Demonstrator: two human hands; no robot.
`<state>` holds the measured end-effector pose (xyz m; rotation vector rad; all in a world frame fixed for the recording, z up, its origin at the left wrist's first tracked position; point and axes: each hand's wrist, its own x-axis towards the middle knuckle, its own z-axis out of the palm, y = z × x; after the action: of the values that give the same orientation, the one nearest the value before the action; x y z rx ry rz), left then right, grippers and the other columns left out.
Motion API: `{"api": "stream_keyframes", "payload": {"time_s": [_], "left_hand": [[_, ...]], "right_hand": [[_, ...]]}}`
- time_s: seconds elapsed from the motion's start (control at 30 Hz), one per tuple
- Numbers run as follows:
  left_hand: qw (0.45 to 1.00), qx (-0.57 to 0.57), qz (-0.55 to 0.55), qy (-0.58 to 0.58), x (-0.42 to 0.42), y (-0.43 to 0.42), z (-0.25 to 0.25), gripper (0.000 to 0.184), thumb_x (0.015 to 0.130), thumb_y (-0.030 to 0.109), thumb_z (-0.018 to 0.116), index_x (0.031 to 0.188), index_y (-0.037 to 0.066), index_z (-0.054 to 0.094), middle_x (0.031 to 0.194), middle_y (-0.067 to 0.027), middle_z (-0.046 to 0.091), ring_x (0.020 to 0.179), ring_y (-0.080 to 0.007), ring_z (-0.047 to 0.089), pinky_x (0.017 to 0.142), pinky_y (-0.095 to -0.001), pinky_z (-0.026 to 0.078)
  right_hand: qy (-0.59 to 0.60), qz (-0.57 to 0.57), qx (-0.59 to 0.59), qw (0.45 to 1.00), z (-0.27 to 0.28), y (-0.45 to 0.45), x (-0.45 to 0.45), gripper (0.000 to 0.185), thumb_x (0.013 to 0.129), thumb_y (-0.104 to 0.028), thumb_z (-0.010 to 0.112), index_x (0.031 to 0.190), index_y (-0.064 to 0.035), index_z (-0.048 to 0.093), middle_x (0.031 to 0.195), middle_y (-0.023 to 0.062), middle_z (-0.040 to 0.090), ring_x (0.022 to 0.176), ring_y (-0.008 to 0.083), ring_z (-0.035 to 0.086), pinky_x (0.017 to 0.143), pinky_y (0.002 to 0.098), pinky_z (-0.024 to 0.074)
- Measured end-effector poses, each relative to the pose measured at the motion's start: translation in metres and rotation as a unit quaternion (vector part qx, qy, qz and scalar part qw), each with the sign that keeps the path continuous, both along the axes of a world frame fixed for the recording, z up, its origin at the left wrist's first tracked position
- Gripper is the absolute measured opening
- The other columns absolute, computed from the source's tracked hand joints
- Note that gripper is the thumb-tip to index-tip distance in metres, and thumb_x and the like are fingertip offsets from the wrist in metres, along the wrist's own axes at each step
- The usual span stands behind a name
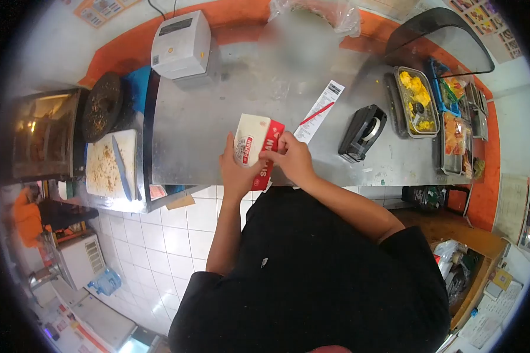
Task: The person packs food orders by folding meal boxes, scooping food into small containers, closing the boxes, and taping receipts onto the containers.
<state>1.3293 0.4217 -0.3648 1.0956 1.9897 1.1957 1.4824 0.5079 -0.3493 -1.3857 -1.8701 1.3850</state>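
Held over the near edge of the steel counter is a small red and white food box (254, 139) with printed lettering. My left hand (239, 170) is wrapped round its left and lower side. On the right side of the box, my right hand (294, 157) has its fingers bent against the red panel, pinching at its edge. Just beyond that hand lies a long printed receipt (321, 115) with a red pen (317, 113) across it. A black tape dispenser (364, 132) with a roll of tape stands farther right.
A white label printer (181, 46) stands at the back left of the counter (188, 123). To the left, a knife (122, 166) lies on a cutting board (97, 167). Food trays (417, 101) line the right end. Another person in orange (28, 217) is at far left.
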Motion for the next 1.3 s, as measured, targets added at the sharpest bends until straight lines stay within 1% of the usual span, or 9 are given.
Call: {"api": "stream_keyframes", "payload": {"time_s": [0.07, 0.1, 0.33, 0.43, 0.63, 0.87, 0.97, 1.13, 1.3], "left_hand": [[0.995, 0.027, 0.04, -0.083, -0.005, -0.005, -0.017, 0.096, 0.062, 0.025, 0.082, 0.141, -0.003, 0.036, 0.133, -0.0182, 0.05, 0.117, -0.0356, 0.044, 0.103, -0.047, 0.034], [0.999, 0.011, 0.048, 0.007, -0.007, -0.007, -0.008, 0.095, 0.061, 0.024, 0.082, 0.14, -0.003, 0.037, 0.133, -0.0179, 0.05, 0.117, -0.0352, 0.044, 0.103, -0.0462, 0.035], [0.904, -0.005, 0.102, 0.415, -0.049, 0.001, -0.061, 0.09, 0.063, 0.046, 0.08, 0.133, 0.001, 0.046, 0.126, -0.0199, 0.055, 0.114, -0.0377, 0.052, 0.096, -0.0451, 0.037], [0.866, -0.007, 0.052, 0.497, -0.048, 0.0, -0.052, 0.078, 0.071, 0.046, 0.075, 0.13, 0.001, 0.049, 0.126, -0.0235, 0.054, 0.116, -0.0383, 0.051, 0.099, -0.0496, 0.038], [0.93, -0.064, -0.215, 0.29, -0.006, -0.035, -0.032, 0.058, 0.079, 0.026, 0.074, 0.127, 0.002, 0.051, 0.125, -0.0221, 0.055, 0.119, -0.0383, 0.05, 0.099, -0.0439, 0.041], [0.957, -0.098, -0.205, 0.182, 0.006, -0.046, -0.066, 0.053, 0.08, 0.017, 0.076, 0.119, -0.008, 0.051, 0.112, -0.0237, 0.06, 0.104, -0.0335, 0.059, 0.091, -0.0404, 0.045], [0.975, -0.088, -0.195, 0.057, -0.028, -0.046, -0.153, 0.041, 0.077, 0.013, 0.076, 0.106, -0.006, 0.056, 0.089, -0.0164, 0.065, 0.081, -0.026, 0.064, 0.074, -0.0362, 0.051], [0.969, -0.203, -0.137, -0.027, -0.001, -0.03, -0.088, 0.03, 0.079, 0.011, 0.073, 0.1, -0.005, 0.058, 0.086, -0.0151, 0.065, 0.077, -0.0228, 0.062, 0.071, -0.0342, 0.05], [0.988, -0.036, -0.144, 0.049, -0.009, -0.015, -0.072, 0.024, 0.09, 0.013, 0.059, 0.105, -0.006, 0.057, 0.083, -0.0135, 0.062, 0.075, -0.0198, 0.056, 0.068, -0.0342, 0.046]], "right_hand": [[-0.059, 0.007, 0.036, 0.998, -0.028, 0.003, 0.01, 0.043, 0.072, -0.035, 0.081, 0.081, -0.0045, 0.052, 0.073, 0.0129, 0.063, 0.067, 0.0296, 0.062, 0.062, 0.0403, 0.0486], [-0.03, 0.001, 0.087, 0.996, -0.037, 0.002, 0.019, 0.032, 0.075, -0.016, 0.081, 0.079, -0.0049, 0.051, 0.062, 0.0034, 0.055, 0.056, 0.0104, 0.052, 0.052, 0.0278, 0.0434], [0.09, -0.23, 0.081, 0.965, -0.035, 0.004, 0.118, 0.017, 0.082, -0.01, 0.066, 0.095, -0.0018, 0.059, 0.085, 0.0079, 0.06, 0.075, 0.0175, 0.057, 0.07, 0.0316, 0.0475], [0.008, -0.486, 0.145, 0.862, -0.042, 0.002, 0.153, 0.023, 0.086, -0.006, 0.059, 0.108, -0.0028, 0.053, 0.096, 0.0091, 0.058, 0.077, 0.0173, 0.055, 0.07, 0.0298, 0.0458], [0.133, -0.566, -0.015, 0.813, -0.061, 0.03, 0.159, 0.034, 0.088, -0.012, 0.065, 0.114, -0.0015, 0.045, 0.092, 0.0097, 0.058, 0.077, 0.0172, 0.057, 0.076, 0.0287, 0.0437], [0.295, -0.631, -0.089, 0.712, -0.06, 0.032, 0.163, 0.027, 0.08, -0.001, 0.07, 0.097, -0.0041, 0.049, 0.08, 0.0042, 0.053, 0.067, 0.0159, 0.055, 0.059, 0.0304, 0.0469], [0.204, -0.634, -0.148, 0.732, -0.072, -0.001, 0.154, 0.024, 0.082, -0.007, 0.072, 0.096, -0.0027, 0.053, 0.081, 0.0042, 0.057, 0.067, 0.0157, 0.055, 0.059, 0.0301, 0.0463], [0.213, -0.565, -0.25, 0.757, -0.103, 0.0, 0.155, 0.013, 0.082, -0.012, 0.073, 0.088, -0.0031, 0.065, 0.076, 0.0051, 0.065, 0.062, 0.0141, 0.056, 0.057, 0.0298, 0.0462], [-0.023, -0.549, -0.17, 0.818, -0.106, 0.008, 0.156, 0.018, 0.082, -0.021, 0.073, 0.074, -0.0049, 0.07, 0.063, 0.006, 0.065, 0.059, 0.0147, 0.061, 0.054, 0.0314, 0.0465]]}}
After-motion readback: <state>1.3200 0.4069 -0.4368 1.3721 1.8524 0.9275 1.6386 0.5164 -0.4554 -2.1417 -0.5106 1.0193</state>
